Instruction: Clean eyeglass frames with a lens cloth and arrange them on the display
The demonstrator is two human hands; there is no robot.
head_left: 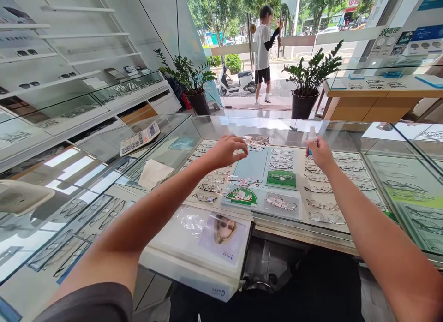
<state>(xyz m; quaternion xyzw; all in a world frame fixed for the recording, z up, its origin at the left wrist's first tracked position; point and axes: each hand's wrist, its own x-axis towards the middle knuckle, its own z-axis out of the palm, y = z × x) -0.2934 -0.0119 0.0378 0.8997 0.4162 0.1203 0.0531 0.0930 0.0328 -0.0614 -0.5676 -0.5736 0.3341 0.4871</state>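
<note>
My right hand is wrapped round a small clear spray bottle with a bluish label, held upright above the glass display counter. To the left, my left hand hovers over the counter with its fingers bent and a gap between them and the thumb; I see nothing in it. Beyond its fingertips is a pair of dark-framed glasses, though I cannot tell whether it lies on or under the glass. Rows of eyeglass frames show between my hands. A cream cloth lies left of my left hand.
A calculator rests on the left side of the counter. Close to me is a white tray with a picture card and clear plastic. Two potted plants flank the doorway, where a person stands beside a white scooter.
</note>
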